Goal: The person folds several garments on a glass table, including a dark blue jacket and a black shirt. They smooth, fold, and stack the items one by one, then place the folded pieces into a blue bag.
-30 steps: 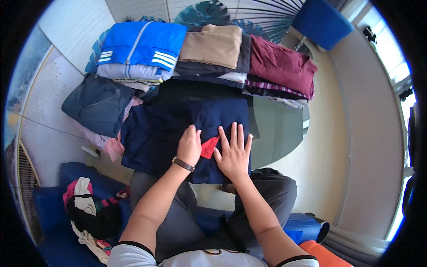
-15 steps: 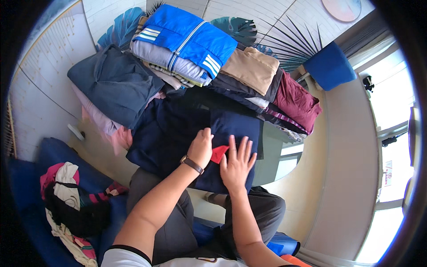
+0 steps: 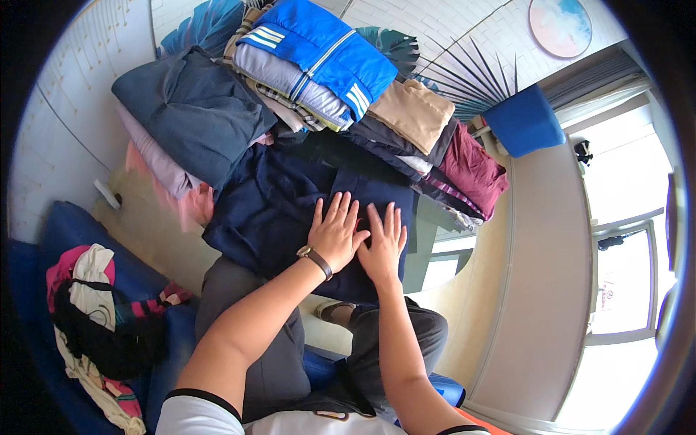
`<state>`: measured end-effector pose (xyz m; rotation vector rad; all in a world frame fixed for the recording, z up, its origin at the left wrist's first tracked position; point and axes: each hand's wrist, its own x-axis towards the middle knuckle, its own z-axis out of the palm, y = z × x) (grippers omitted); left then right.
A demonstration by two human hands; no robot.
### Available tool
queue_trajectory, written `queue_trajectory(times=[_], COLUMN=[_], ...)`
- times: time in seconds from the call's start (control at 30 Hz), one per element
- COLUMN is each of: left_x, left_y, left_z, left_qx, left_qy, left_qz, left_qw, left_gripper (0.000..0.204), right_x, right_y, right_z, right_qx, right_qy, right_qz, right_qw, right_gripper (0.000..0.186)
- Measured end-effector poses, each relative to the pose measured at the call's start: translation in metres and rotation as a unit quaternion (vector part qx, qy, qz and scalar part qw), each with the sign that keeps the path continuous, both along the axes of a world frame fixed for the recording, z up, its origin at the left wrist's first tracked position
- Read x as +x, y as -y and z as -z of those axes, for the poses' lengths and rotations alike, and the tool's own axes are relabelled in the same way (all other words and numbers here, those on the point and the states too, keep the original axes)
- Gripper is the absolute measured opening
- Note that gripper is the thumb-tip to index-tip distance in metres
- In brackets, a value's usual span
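A navy garment [image 3: 264, 206] lies spread over the near part of the glass table, over my knees. My left hand [image 3: 332, 235] presses on it with fingers spread, just left of my right hand [image 3: 383, 246], which also rests open on the cloth; the two thumbs nearly meet. A small bit of red [image 3: 359, 223] shows between my fingers; the rest of it is hidden under them.
Folded clothes stand piled behind: dark grey [image 3: 188, 116], blue-and-white [image 3: 312, 47], beige [image 3: 413, 112], maroon [image 3: 471, 170]. The glass table's edge [image 3: 453, 261] curves at right. A blue seat at left holds loose clothes [image 3: 94, 319]. A blue chair [image 3: 518, 123] stands at back right.
My left hand has changed from curled fingers to spread fingers lying on the cloth, covering most of the red piece. My right hand stays open. The view has swung, shifting the surroundings.
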<state>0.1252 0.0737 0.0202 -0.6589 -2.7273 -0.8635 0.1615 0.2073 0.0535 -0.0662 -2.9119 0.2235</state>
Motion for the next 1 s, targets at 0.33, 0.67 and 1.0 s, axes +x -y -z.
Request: queue_trajectory(times=[0.33, 0.67, 1.0], left_x=[-0.009, -0.013, -0.024], left_y=[-0.003, 0.033, 0.047], left_z=[0.011, -0.029, -0.005], left_qx=[0.018, 0.054, 0.125], left_qy=[-0.026, 0.068, 0.168], left_qz=[-0.041, 0.086, -0.087], left_qw=[0.999, 0.993, 0.974], left_gripper=[0.052, 0.037, 0.016], right_x=[-0.021, -0.02, -0.005], right_y=[0.0, -0.007, 0.0], right_z=[0.03, 0.04, 0.035], right_qx=[0.059, 0.065, 0.045], right_qy=[0.027, -0.035, -0.045], right_qz=[0.046, 0.038, 0.007], right_qw=[0.997, 0.997, 0.998], right_gripper=[0.054, 0.052, 0.054])
